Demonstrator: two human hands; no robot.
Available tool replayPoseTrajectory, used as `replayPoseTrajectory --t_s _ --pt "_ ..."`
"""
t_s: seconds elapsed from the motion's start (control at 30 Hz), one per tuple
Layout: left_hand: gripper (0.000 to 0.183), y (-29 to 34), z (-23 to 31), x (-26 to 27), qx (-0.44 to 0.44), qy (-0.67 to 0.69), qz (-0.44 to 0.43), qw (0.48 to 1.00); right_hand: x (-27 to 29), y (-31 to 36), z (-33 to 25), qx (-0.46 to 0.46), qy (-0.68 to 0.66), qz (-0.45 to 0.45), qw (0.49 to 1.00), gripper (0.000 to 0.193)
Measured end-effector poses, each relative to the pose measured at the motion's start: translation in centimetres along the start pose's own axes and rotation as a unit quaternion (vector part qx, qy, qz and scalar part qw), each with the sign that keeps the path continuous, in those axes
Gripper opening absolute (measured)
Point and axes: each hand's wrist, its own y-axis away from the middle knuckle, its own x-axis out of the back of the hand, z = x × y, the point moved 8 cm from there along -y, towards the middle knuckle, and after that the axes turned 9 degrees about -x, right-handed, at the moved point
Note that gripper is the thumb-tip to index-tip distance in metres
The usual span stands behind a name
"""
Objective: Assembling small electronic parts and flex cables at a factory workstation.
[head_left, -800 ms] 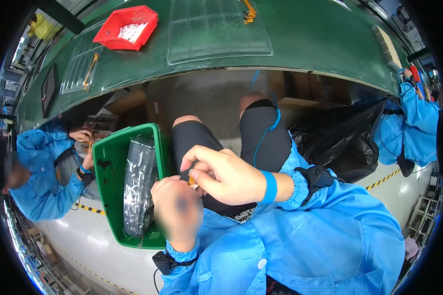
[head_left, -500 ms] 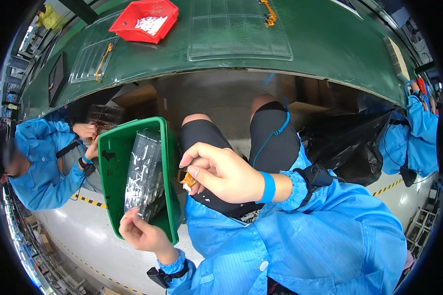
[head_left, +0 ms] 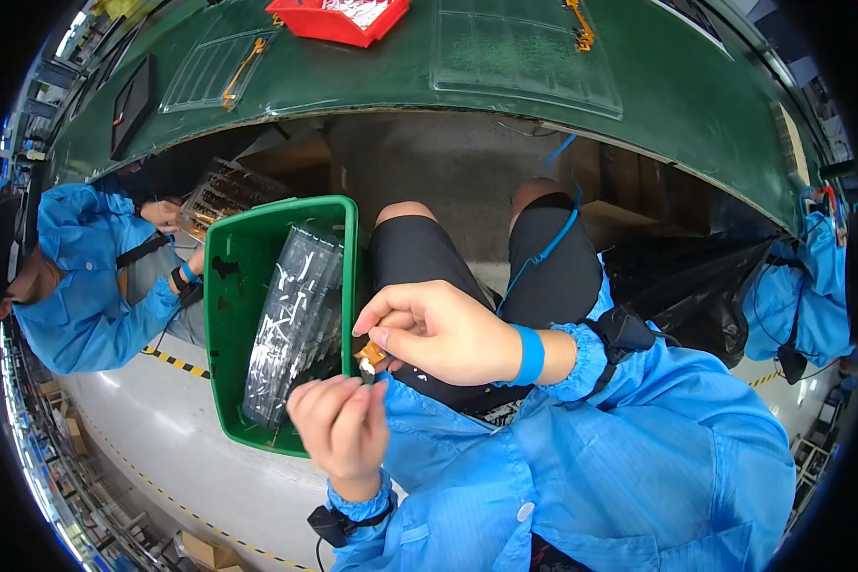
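Note:
In my right hand, thumb and fingers are pinched on a small orange flex circuit with a white bit at its lower end. My left hand is raised just below it, fingers curled together and fingertips close to the piece. A small dark spot shows at those fingertips; whether they touch the flex circuit or hold something is hidden. Both hands are over my lap, beside the rim of a green bin. Inside the bin leans a clear plastic tray scattered with white scraps.
Ahead is a green table carrying a red bin of white pieces and clear trays with orange flex strips. At left a co-worker handles a tray. A black bag hangs at right.
My left hand has moved from over the green bin rightward to the orange piece. My right hand keeps its pinch. The view has shifted, and the co-worker's tray is tilted more into sight.

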Motion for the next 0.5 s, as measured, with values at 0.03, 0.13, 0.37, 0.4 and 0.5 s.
replayPoseTrajectory --t_s 0.03,0.13,0.37,0.4,0.5 --pt "0.031 -0.2 0.1 -0.5 -0.005 0.010 0.001 1.000 0.0 0.0 0.0 -0.006 0.021 0.003 1.000 0.018" --pt "0.028 -0.1 -0.3 -0.9 -0.002 0.009 0.005 1.000 0.0 0.0 0.3 -0.021 0.028 0.005 0.999 0.018" --pt "0.019 -0.8 -1.1 -1.5 0.028 0.029 -0.010 0.999 0.5 0.2 -0.4 -0.001 0.054 0.010 0.998 0.018" --pt "0.020 -0.9 -1.2 -1.8 0.040 0.051 -0.018 0.998 0.7 0.5 -0.8 0.015 0.092 0.022 0.995 0.017" --pt "0.018 -0.7 -1.5 -2.3 0.078 0.070 -0.036 0.994 1.0 1.1 -1.7 0.052 0.158 0.041 0.985 0.016"
